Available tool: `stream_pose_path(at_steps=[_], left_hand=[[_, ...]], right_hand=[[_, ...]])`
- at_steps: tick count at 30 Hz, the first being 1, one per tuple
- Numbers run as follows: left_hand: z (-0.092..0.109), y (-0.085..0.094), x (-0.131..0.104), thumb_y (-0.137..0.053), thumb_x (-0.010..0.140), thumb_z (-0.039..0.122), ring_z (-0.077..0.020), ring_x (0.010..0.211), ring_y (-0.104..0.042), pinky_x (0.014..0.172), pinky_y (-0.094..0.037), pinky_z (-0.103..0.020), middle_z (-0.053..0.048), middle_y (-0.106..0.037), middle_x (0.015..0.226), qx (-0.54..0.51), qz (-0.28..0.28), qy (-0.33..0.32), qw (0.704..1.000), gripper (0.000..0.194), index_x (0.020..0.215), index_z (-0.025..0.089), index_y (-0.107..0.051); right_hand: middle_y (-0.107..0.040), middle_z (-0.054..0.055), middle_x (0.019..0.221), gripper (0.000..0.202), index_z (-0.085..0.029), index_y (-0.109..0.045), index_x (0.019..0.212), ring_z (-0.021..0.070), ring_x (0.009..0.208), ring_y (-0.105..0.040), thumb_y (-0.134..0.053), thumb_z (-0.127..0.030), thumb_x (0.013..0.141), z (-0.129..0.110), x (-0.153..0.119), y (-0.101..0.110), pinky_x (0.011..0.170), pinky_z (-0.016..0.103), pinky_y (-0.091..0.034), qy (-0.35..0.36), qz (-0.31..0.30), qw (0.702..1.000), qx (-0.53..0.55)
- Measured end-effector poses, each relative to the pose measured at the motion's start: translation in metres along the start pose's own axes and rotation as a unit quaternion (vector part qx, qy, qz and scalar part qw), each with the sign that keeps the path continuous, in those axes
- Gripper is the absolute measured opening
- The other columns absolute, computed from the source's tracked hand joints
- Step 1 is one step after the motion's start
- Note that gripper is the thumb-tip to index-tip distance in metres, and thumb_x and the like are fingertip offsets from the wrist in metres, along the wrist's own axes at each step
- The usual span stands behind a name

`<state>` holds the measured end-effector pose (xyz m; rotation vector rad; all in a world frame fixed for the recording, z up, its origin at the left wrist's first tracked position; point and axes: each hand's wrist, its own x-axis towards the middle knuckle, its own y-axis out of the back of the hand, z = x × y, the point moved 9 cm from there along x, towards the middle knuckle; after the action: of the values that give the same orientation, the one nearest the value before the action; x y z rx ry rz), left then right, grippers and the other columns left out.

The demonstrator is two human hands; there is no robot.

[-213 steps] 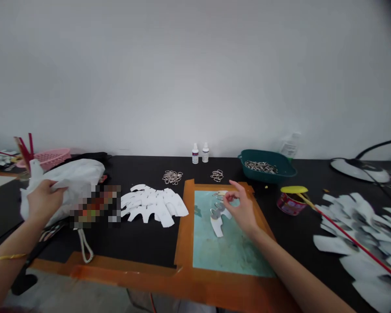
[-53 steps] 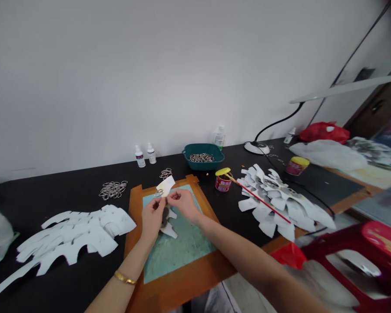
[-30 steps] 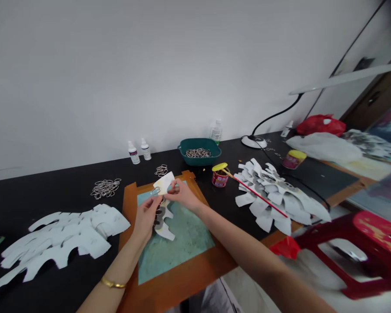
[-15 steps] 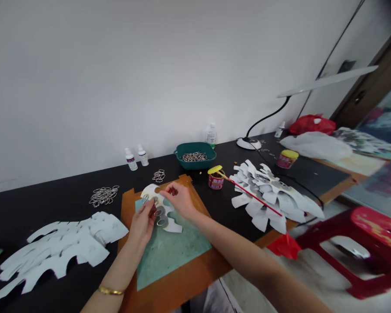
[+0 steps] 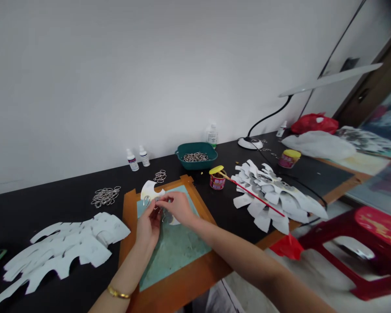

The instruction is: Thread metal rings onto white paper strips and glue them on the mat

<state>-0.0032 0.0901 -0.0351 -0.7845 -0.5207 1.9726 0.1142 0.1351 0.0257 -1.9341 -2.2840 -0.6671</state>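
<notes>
A white cut-out piece with scalloped edges and grey round patches lies tilted over a pale green sheet. My left hand grips it from the near left side, thumb and fingers closed. Fingertips pinched, my right hand meets the left thumb over the middle of the piece; whatever is between them is hidden. One metal ring shows on the upper part of the piece. More rings sit under my right fingers, mostly covered.
Brown tape borders the sheet. Loose rings and stacked white cut-outs lie left; ringed cut-outs lie right. Behind stand small bottles, a green basin of rings, a tub with a red-handled stick, and a lamp.
My right hand has come down and left from the top edge of the piece to meet my left fingers, now covering its middle. The view has shifted slightly.
</notes>
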Motion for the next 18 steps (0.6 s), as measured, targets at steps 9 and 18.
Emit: stream_pose_path(at_steps=[9, 18], left_hand=[[-0.002, -0.002, 0.004, -0.078, 0.069, 0.016, -0.0102, 0.076, -0.066, 0.074, -0.054, -0.018, -0.004, -0.074, 0.085, 0.054, -0.054, -0.032, 0.997, 0.013, 0.081, 0.013, -0.073], [0.012, 0.008, 0.023, -0.088, 0.050, 0.045, -0.0152, 0.073, -0.063, 0.076, -0.053, -0.029, -0.006, -0.073, 0.083, 0.215, -0.053, -0.101, 0.970, 0.045, 0.080, 0.012, -0.076]], right_hand=[[-0.066, 0.000, 0.060, 0.011, -0.013, -0.070, 0.066, 0.0105, 0.056, -0.056, -0.067, -0.023, 0.071, 0.024, 0.003, -0.011, 0.057, 0.021, -0.040, -0.087, -0.049, 0.984, 0.148], [-0.059, -0.002, 0.052, 0.009, -0.013, -0.069, 0.059, 0.0082, 0.051, -0.050, -0.072, -0.019, 0.065, 0.027, 0.010, 0.000, 0.053, 0.020, -0.034, -0.102, -0.034, 0.989, 0.104]])
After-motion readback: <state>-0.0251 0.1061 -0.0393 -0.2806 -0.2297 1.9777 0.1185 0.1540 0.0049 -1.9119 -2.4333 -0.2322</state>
